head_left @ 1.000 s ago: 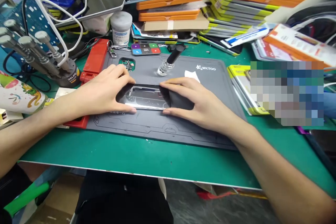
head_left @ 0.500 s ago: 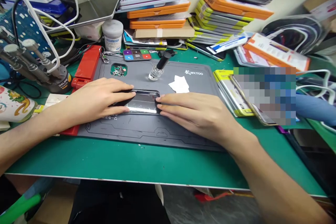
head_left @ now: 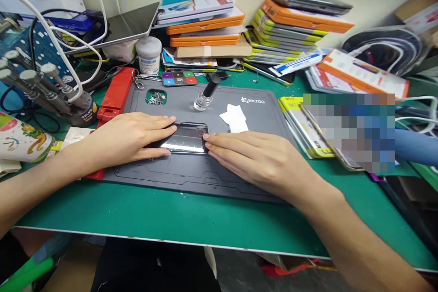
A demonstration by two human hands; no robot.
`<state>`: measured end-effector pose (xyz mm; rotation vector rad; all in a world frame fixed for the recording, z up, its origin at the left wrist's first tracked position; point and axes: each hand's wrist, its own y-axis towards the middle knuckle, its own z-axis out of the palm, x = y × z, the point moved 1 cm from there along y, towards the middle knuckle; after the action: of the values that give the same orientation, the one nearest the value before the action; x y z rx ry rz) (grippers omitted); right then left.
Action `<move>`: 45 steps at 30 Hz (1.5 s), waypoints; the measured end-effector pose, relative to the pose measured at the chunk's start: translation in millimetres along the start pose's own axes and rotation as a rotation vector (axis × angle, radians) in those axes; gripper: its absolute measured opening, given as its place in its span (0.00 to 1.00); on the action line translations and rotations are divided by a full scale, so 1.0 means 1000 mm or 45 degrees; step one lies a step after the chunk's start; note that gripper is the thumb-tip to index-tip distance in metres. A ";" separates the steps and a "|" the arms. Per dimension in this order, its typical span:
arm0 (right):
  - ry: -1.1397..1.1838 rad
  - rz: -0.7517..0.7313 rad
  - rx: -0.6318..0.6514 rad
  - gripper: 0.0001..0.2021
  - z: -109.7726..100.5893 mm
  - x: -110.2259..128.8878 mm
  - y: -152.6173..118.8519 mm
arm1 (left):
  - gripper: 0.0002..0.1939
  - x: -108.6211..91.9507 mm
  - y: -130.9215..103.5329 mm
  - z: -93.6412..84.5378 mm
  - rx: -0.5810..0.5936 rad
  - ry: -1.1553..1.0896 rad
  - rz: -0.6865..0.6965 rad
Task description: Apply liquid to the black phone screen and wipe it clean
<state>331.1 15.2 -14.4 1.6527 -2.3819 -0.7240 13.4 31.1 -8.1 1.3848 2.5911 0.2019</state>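
A dark, glossy smartphone [head_left: 186, 138] lies flat on the grey work mat [head_left: 191, 175], light glinting along its near side. My left hand [head_left: 132, 137] covers its left end, fingers over the far edge and thumb at the near edge, gripping it. Pressed together, the fingers of my right hand [head_left: 253, 153] hold its right end. Just behind the phone stands a small clear bottle with a black cap [head_left: 207, 94]. Right of the bottle lies a white wipe [head_left: 234, 118]. Small metal parts [head_left: 156, 98] fill a recess in the mat.
A red clamp [head_left: 116, 93] runs along the mat's left side, near a screwdriver holder [head_left: 84, 107]. A white jar [head_left: 148, 54] and stacked orange cases [head_left: 205, 27] line the back. Yellow-edged packs [head_left: 308, 132] and a blurred-out patch beside a blue sleeve [head_left: 415, 145] are at right.
The whole view has shifted slightly, so the scene sits lower. My right fingers lie closer together at the phone's right end. Both hands stay on the phone.
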 end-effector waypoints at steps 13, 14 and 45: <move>-0.285 -0.194 0.046 0.11 -0.002 0.013 0.007 | 0.27 -0.001 0.001 -0.002 0.073 -0.033 -0.042; -0.309 -0.205 0.043 0.11 -0.002 0.013 0.007 | 0.27 -0.001 0.001 -0.002 0.073 -0.024 -0.038; -0.244 -0.150 0.038 0.09 -0.001 0.013 0.006 | 0.27 -0.004 0.000 -0.002 0.089 -0.057 -0.127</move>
<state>321.2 4.2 -12.2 1.8252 -2.4481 -0.9089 15.0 27.4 -5.5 1.2627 2.6451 0.0655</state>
